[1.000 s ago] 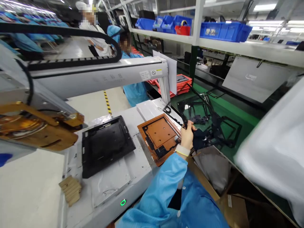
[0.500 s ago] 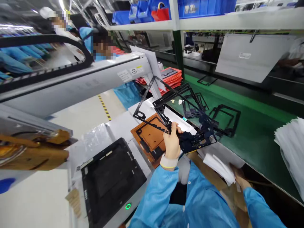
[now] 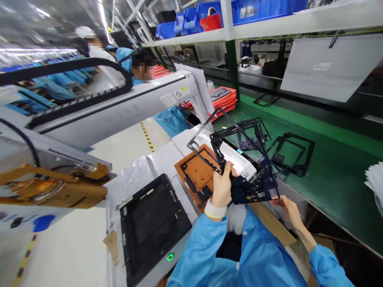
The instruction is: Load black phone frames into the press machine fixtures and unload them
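My left hand (image 3: 222,187) is closed around several thin black plastic frames (image 3: 232,131), held fanned out and tilted above the bench. Their lower right part is a dense cluster of overlapping dark pieces. At the lower right corner of that bunch, my right hand (image 3: 289,213) has its fingertips on the frame edge, partly hidden behind it. Below and left of my left hand lies an orange-brown fixture (image 3: 194,175) with a black frame set in it. A dark rectangular plate (image 3: 155,227) sits in the machine bed further left, beside a lit green ring button (image 3: 170,257).
More black frames (image 3: 295,153) lie on the green bench (image 3: 335,187). White sheets (image 3: 374,185) are stacked at the right edge. A stack of red-orange sheets (image 3: 226,101) stands behind. A grey machine arm (image 3: 134,115) spans the left, with a brass-coloured head (image 3: 68,191). Co-workers are beyond.
My right hand no longer holds the white sheets it had low on the right; it has come up and left to the frames' corner. My left hand keeps its hold. The view has shifted.
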The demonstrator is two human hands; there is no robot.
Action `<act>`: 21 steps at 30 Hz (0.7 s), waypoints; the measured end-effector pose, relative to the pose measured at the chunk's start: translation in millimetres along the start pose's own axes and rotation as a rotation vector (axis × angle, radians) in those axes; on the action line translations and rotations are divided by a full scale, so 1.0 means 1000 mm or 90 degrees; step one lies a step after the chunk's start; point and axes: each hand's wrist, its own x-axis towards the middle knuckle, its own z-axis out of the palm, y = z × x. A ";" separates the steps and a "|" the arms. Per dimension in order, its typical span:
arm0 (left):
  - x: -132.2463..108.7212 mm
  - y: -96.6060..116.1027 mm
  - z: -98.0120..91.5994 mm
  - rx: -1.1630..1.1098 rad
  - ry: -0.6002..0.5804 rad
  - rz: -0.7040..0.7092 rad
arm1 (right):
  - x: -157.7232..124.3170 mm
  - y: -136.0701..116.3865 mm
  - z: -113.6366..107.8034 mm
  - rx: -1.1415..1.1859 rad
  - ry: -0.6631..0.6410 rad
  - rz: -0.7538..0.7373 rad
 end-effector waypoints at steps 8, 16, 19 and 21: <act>-0.019 -0.038 0.007 0.059 -0.124 -0.062 | -0.029 -0.123 0.061 0.297 0.062 0.012; -0.016 -0.051 0.009 0.033 -0.066 -0.054 | -0.025 -0.116 0.047 -0.185 0.131 -0.132; -0.016 -0.051 0.017 -0.018 -0.057 -0.105 | -0.030 -0.125 0.041 -0.200 0.089 -0.120; -0.017 -0.050 0.025 -0.008 -0.089 -0.116 | -0.030 -0.132 0.037 -0.166 0.093 -0.111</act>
